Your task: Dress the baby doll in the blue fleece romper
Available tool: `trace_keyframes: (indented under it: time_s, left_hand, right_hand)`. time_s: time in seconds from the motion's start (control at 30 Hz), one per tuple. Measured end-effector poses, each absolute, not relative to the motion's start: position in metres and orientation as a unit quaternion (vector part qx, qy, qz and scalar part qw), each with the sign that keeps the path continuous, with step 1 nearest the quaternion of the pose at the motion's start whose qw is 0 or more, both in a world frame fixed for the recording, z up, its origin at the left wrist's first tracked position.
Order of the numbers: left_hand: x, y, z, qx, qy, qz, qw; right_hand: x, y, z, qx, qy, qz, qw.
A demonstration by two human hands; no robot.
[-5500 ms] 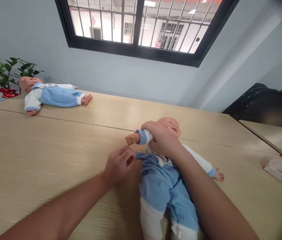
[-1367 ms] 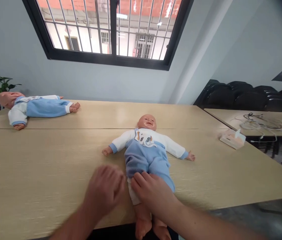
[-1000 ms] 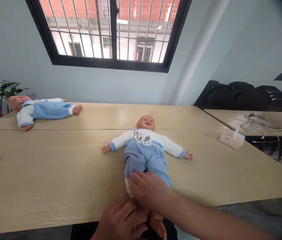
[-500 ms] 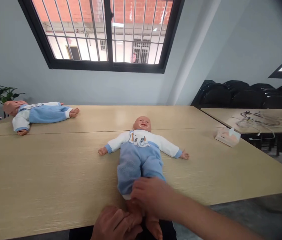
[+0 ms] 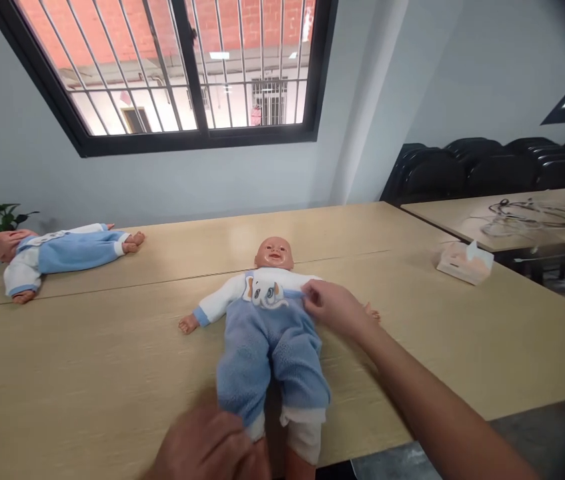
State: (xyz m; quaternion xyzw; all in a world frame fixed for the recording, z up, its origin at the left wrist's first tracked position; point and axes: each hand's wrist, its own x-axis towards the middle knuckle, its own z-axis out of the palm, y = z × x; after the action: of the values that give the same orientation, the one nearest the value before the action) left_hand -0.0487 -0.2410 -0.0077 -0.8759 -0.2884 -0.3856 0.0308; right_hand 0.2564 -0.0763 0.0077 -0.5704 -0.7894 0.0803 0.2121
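A baby doll (image 5: 275, 253) lies on its back on the table, head away from me and arms spread. It wears a white and blue outfit (image 5: 265, 333) with an elephant face on the chest. My right hand (image 5: 335, 307) is at the doll's side below the armpit, fingers pinched on the cloth and covering part of the sleeve. My left hand (image 5: 212, 443), blurred by motion, is curled beside the doll's lower leg at the table's front edge. Whether it grips the foot cannot be made out. White cuffs (image 5: 307, 427) show at the ankles.
A second doll (image 5: 75, 253) in similar clothes lies at the far left of the table (image 5: 112, 373), near a plant (image 5: 2, 223). A tissue box (image 5: 465, 262) stands at the right. Cables (image 5: 537, 217) lie on another table, with stacked black chairs (image 5: 432, 177) behind.
My right hand has moved from the doll's lower leg up to its side. My left hand has shifted slightly left. The doll's legs now lie farther onto the table, and the view has tilted.
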Motion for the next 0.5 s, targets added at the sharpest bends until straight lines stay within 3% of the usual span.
trace_keyframes:
  time_s: [0.23, 0.37, 0.5]
  left_hand:
    - [0.019, -0.098, 0.040, -0.860, -0.381, -0.339, 0.036]
    - [0.042, -0.040, 0.039, -0.894, -0.404, -0.191, -0.030]
    - [0.038, -0.029, 0.033, -0.855, -0.460, -0.234, -0.055]
  right_hand:
    - [0.251, -0.085, -0.017, -0.605, -0.722, -0.036, 0.333]
    - [0.251, -0.084, -0.023, -0.558, -0.718, -0.008, 0.415]
    - [0.256, -0.079, -0.024, -0.507, -0.779, 0.048, 0.366]
